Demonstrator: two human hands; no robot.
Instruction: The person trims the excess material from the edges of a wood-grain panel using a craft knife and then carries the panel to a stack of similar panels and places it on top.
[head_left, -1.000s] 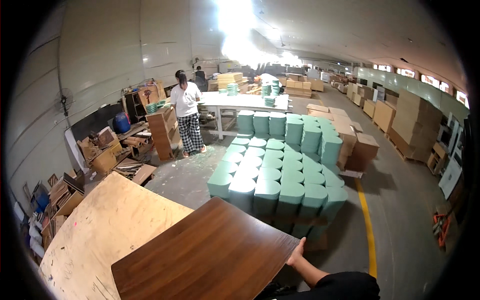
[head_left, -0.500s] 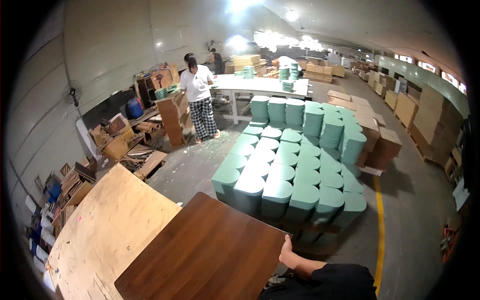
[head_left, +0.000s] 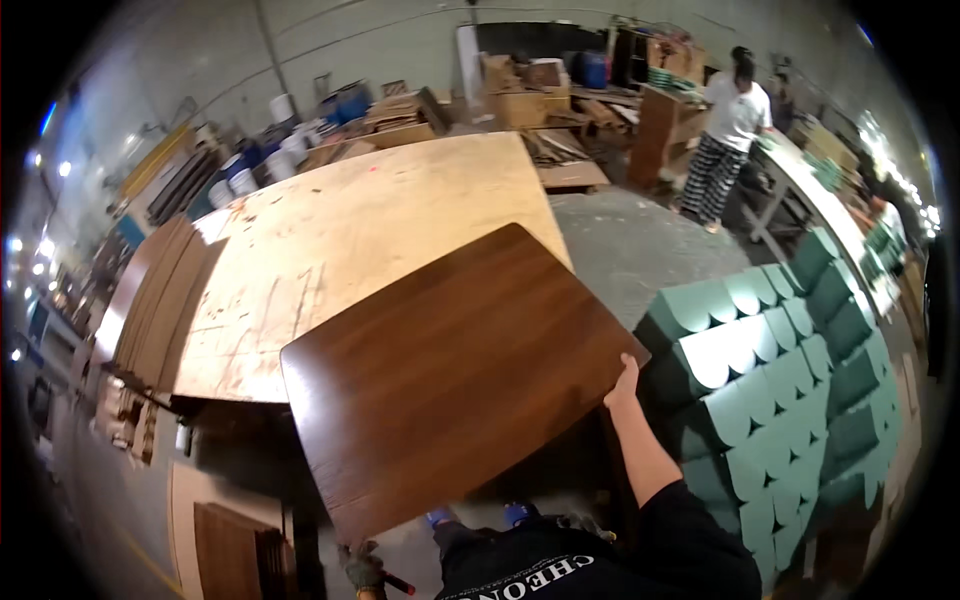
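"While we hold the brown panel [head_left: 460,380] at centre frame, how might it handle?"
"Stiff, fairly heavy, probably slick on its sheeny face; we'd grip opposite edges."
"And our hands?"
"It spans between them: our right hand [head_left: 622,385], right of centre, clamps one corner; our gloved left hand [head_left: 363,568], lower left, meets another, its grip unclear."

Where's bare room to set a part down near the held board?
Pale plywood: mostly bare between the brown panel stack and the dark brown board in the right hand. Grey floor: open patch bordered by plywood, green stacks and co-worker. Crowded: right side, green stacks; beyond the plywood, scrap boards.
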